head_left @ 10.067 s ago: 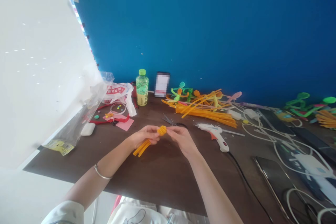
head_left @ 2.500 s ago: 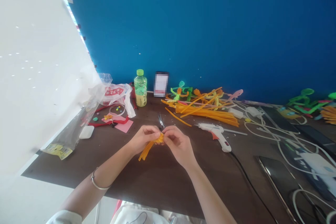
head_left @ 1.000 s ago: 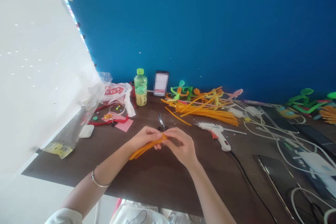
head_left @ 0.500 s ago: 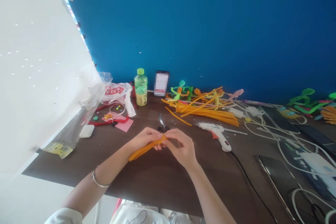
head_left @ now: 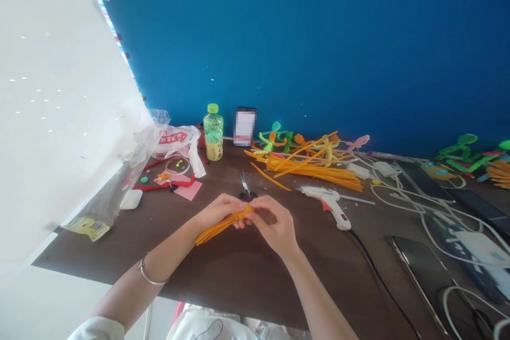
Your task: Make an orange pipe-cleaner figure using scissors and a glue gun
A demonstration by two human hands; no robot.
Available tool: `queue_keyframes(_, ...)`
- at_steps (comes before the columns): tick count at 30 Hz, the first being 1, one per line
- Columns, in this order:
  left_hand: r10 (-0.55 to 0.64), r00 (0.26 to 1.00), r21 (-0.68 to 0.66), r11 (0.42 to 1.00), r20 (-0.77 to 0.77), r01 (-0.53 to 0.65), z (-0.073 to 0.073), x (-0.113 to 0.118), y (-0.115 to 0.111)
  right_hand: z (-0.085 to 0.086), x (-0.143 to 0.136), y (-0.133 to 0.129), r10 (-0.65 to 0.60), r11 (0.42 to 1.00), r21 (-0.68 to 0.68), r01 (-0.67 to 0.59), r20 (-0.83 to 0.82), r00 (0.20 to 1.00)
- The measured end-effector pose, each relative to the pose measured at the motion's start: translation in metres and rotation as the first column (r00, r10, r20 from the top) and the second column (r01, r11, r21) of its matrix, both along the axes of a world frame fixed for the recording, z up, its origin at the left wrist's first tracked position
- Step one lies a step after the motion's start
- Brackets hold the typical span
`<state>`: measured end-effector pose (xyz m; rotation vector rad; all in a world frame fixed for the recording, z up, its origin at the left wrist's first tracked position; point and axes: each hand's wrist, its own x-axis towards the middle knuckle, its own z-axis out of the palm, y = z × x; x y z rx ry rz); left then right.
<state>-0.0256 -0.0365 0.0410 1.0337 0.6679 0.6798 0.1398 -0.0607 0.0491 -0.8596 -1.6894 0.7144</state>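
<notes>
Between my two hands is a bundle of orange pipe cleaners [head_left: 218, 230], bunched and wrapped at its upper right end, its loose ends trailing down to the left. My left hand [head_left: 220, 211] is closed around the bundle's middle. With thumb and fingers, my right hand [head_left: 275, 223] pinches the wrapped end; the fingertips of both hands nearly meet there. Just beyond them on the dark table [head_left: 239, 271] lie scissors [head_left: 246, 186], blades pointing away, handles partly hidden by my fingers. Farther back rests a pile of orange pipe cleaners [head_left: 314, 171].
A white glue gun [head_left: 329, 204] lies right of my hands, its black cord running toward the front edge. A green-capped bottle [head_left: 214, 135] and an upright phone [head_left: 245, 127] stand at the back. Plastic bags [head_left: 179, 141] sit left; white cables [head_left: 418, 204] and another phone [head_left: 422, 276] lie right.
Almost nothing differs. Both hands keep their hold on the orange bundle, and the view has shifted very slightly.
</notes>
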Motion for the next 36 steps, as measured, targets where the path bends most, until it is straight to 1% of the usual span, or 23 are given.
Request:
queue_keyframes(8,-0.004,1.000,-0.024,1.000,0.001,0.004,0.0038,0.0011,-0.0010,-0.0022,-0.0001,0.0015,0.023,1.000,0.008,-0.023,-0.020,1.000)
queue_keyframes(14,0.005,1.000,-0.055,0.998,0.007,-0.005,-0.0019,0.0025,0.0003,-0.0027,0.0004,0.0035,0.086,0.996,-0.014,-0.086,0.009,0.996)
queue_keyframes(17,0.001,1.000,-0.053,0.999,0.011,-0.001,-0.0039,0.0019,0.0009,-0.0031,0.0001,0.0026,0.112,0.991,-0.074,-0.113,-0.012,0.994)
queue_keyframes(20,0.004,1.000,-0.043,0.999,0.013,-0.003,-0.0029,0.0013,0.0006,-0.0033,-0.0008,0.0012,0.109,0.975,-0.177,-0.131,-0.130,0.985)
queue_keyframes(23,0.008,1.000,-0.056,0.998,0.015,-0.007,-0.0006,0.0020,0.0000,-0.0020,-0.0012,0.0014,0.106,0.962,-0.227,-0.152,-0.200,0.974)
queue_keyframes(26,0.020,0.999,-0.093,0.996,0.043,-0.016,0.0005,0.0031,0.0000,-0.0005,-0.0005,0.0032,0.075,0.950,-0.281,-0.133,-0.207,0.976)
queue_keyframes(29,0.015,0.997,-0.120,0.993,0.074,-0.006,-0.0004,0.0025,0.0011,-0.0005,0.0004,0.0047,-0.003,0.942,-0.329,-0.059,-0.185,0.983)
queue_keyframes(31,0.008,0.997,-0.106,0.994,0.071,0.000,-0.0016,0.0010,0.0020,-0.0010,0.0009,0.0050,-0.013,0.948,-0.317,-0.037,-0.154,0.988)
queue_keyframes(34,-0.004,0.999,-0.075,0.997,0.052,0.008,-0.0034,-0.0008,0.0027,-0.0025,0.0022,0.0057,0.023,0.964,-0.262,-0.054,-0.122,0.992)
queue_keyframes(36,-0.004,0.999,-0.078,0.997,0.043,0.007,-0.0044,0.0000,0.0023,-0.0044,0.0039,0.0072,-0.005,0.970,-0.240,-0.025,-0.122,0.993)
